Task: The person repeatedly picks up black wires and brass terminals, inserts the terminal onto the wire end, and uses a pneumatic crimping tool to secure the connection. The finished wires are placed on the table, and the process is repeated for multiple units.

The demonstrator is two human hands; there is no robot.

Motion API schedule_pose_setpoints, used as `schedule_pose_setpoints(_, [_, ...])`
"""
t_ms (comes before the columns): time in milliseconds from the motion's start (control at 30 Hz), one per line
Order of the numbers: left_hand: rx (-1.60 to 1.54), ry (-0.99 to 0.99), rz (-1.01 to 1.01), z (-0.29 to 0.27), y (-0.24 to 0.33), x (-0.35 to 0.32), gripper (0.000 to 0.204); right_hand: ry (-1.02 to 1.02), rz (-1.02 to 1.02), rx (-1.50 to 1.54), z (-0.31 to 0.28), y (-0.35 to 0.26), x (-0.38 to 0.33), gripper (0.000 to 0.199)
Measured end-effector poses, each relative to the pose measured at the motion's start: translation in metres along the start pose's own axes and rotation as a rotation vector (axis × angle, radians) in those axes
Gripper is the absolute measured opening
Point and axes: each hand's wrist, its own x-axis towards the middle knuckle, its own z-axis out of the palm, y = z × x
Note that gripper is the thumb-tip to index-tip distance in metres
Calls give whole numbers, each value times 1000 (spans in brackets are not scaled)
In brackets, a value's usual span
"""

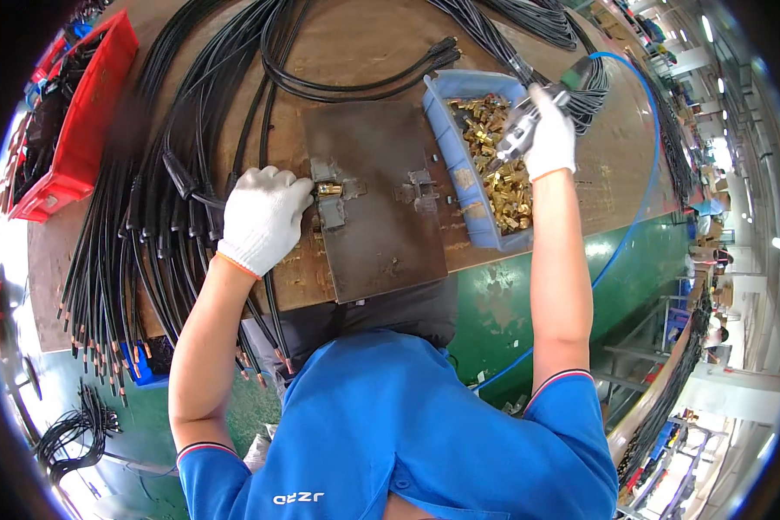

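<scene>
In a white glove, my left hand [267, 212] is closed at the left edge of a dark metal plate [377, 251]. A black cable [206, 200] runs into its grip from the left. Just past the fingertips, a brass fitting [328, 189] sits in a small metal fixture [332, 211] on the plate. My gloved right hand [550, 139] is wrapped round a silver air screwdriver [518, 130] with a blue hose [646, 95]. The tool is tilted over a blue bin [455, 156] of brass fittings [507, 195], its tip pointing down-left.
Many black cables [178, 95] cover the left of the table, their copper ends hanging over the near edge. A red crate [82, 121] with black parts stands at far left. Another cable bundle [477, 30] lies behind the bin. A second fixture [420, 191] is on the plate.
</scene>
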Motion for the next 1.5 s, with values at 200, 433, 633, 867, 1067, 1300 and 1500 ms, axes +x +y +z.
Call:
schedule_pose_setpoints(200, [-10,-73,-13,-14,0,1,13,-69,-74,-548,-39,29,24,37])
schedule_pose_setpoints(433, [-151,-69,-155,-45,4,1,15,-185,-389,-1184,27,-8,-113,58])
schedule_pose_setpoints(633, [-157,-90,-185,-47,15,13,15,-378,-430,-1347,25,14,-112,55])
schedule_pose_setpoints(867, [-161,-85,-169,-49,15,13,16,-286,-466,-1349,26,21,-86,53])
schedule_pose_setpoints(1067, [-201,20,-136,-51,11,7,14,-198,-981,-1329,40,13,-111,38])
schedule_pose_setpoints(1300, [-190,24,-91,-55,19,11,16,-846,50,-418,112,46,-178,31])
schedule_pose_setpoints(1500, [-296,18,-64,-50,17,13,23,-815,-103,-321,102,49,-173,21])
